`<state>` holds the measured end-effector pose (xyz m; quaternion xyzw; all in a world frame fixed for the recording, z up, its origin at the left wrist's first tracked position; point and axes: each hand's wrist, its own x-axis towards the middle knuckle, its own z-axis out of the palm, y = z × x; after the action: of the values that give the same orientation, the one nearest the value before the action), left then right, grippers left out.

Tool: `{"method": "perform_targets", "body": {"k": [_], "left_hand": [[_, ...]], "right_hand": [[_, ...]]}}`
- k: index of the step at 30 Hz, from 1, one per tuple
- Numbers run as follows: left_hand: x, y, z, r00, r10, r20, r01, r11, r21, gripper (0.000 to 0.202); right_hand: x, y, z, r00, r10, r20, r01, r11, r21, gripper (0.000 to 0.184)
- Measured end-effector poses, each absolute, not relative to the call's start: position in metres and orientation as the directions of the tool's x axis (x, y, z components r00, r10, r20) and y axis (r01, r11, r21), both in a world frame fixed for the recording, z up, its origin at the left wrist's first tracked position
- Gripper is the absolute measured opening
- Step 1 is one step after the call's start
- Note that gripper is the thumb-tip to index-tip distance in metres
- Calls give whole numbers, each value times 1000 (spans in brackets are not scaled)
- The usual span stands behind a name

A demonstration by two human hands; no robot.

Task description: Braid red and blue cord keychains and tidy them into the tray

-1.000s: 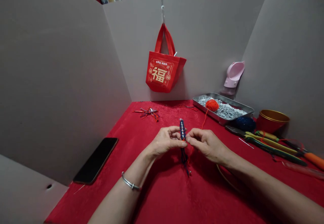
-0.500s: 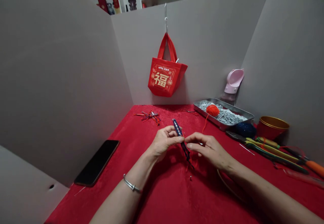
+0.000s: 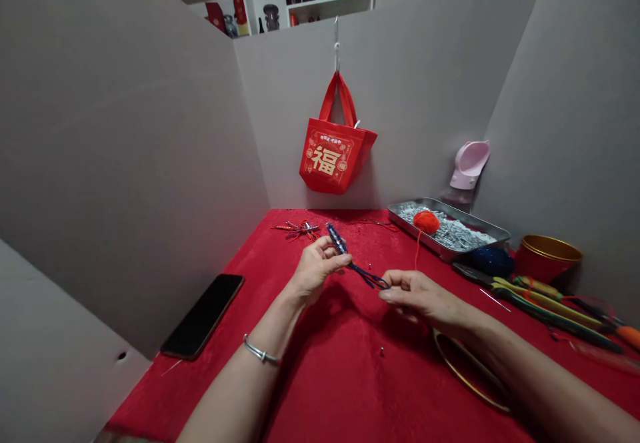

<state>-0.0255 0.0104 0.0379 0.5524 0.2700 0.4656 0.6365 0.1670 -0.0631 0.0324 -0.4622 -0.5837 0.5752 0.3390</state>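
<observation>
My left hand [image 3: 314, 271] is closed on a dark blue braided cord [image 3: 338, 238] with silvery beads along it, pinched between thumb and fingers. The braid tilts up and to the left above the hand. Its loose dark blue strands [image 3: 364, 275] stretch to the right, and my right hand [image 3: 417, 296] pinches them near their ends. Part of the braid is hidden by my left thumb. A tiny silvery bead [image 3: 382, 350] lies on the red cloth [image 3: 340, 376] below the hands.
A metal tray [image 3: 445, 251] of silvery pieces holds an orange-red yarn ball [image 3: 427, 221]. Right of it are a blue ball [image 3: 493, 261], a red-gold cup [image 3: 547, 256] and pliers [image 3: 540, 306]. A phone [image 3: 204, 316] lies left; red bag [image 3: 333, 156] hangs behind.
My right hand has moved right and slightly down and now grips the strands, pulling them out sideways from hanging down. The braid tilts further left. The camera view has shifted slightly.
</observation>
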Motion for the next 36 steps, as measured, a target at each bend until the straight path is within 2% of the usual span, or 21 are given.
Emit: {"method": "perform_targets", "body": {"k": [4,8,10,13,14,16,18,19,20,22,24,26,30,33,36], "left_hand": [[-30,16,36,376,907,190,-330,-60,942,36],[-32,19,35,362,910,200,-338,-71,938,35],[-31,18,34,371,906,204,-334,-74,939,35],[-27,14,33,401,893,206,-316,-76,946,35],[-26,12,33,413,887,208,-311,-78,947,35],[-23,8,33,437,873,218,-308,-83,948,36],[-19,5,33,455,861,227,-313,-84,946,36],[-17,3,32,464,855,229,-314,-83,946,36],[-15,0,32,473,850,230,-314,-81,946,36],[-11,-5,33,489,841,229,-307,-80,948,37],[-7,-11,34,503,835,221,-291,-78,954,36],[-4,-16,34,515,832,204,-272,-66,960,36],[1,-21,31,535,827,172,-269,-27,963,36],[3,-20,25,541,824,167,-290,-4,957,33],[6,-20,21,571,815,94,-286,91,954,33]], "right_hand": [[177,-63,30,-332,936,-120,304,-15,-953,26],[200,-59,23,-150,988,38,552,116,-826,26],[217,-56,21,-17,986,165,712,128,-690,26],[241,-54,23,210,925,316,900,-57,-432,28],[245,-53,23,235,902,363,937,-111,-331,29],[248,-53,24,151,880,451,986,-105,-127,29],[240,-55,25,-16,855,518,1000,25,-11,32],[232,-57,25,-67,834,548,995,96,-24,34],[223,-60,27,-81,817,572,983,162,-92,35],[203,-68,30,-62,831,553,892,295,-343,36],[185,-76,33,-86,899,430,726,352,-591,36],[173,-81,32,-172,933,316,620,352,-701,36],[165,-82,21,-271,922,278,638,388,-665,25],[165,-78,13,-232,920,314,656,387,-648,32],[167,-77,10,-206,919,336,627,388,-676,31]]}}
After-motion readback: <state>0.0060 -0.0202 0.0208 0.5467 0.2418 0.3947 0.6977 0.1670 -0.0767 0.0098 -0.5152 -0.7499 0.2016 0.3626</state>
